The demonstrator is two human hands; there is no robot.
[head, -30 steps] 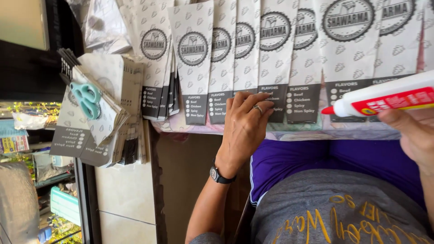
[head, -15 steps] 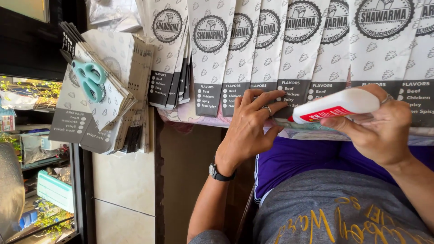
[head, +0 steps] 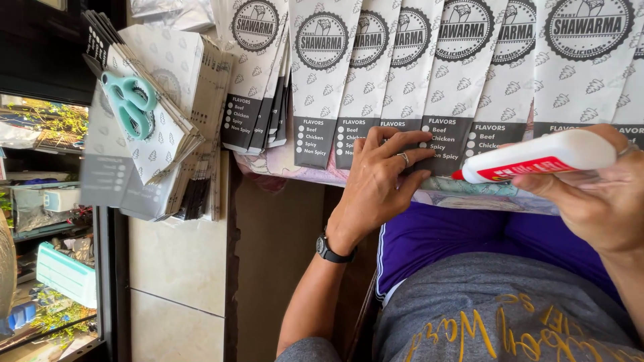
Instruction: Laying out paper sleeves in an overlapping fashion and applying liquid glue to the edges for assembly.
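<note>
L hand [head: 386, 177] lies flat, fingers spread, pressing down on the dark printed end of one paper sleeve [head: 439, 80] in the fanned row; ring on one finger, watch at the wrist. R hand [head: 597, 194] is wrapped round a white glue bottle w/ red label [head: 540, 155], red tip aimed at the sleeve edge just beside the L fingertips, touching or nearly so; can't tell which.

Sleeves lie overlapped side by side across the table edge [head: 282, 164], dark ends toward the person. Judging by layout: the row looks staged for gluing and the hands are partway along it. No glue line is visible, so can't tell which ones are done.

Further L: a stack of folded sleeves [head: 181, 100] w/ teal scissors [head: 129, 102] resting on top, well apart from both hands.
</note>
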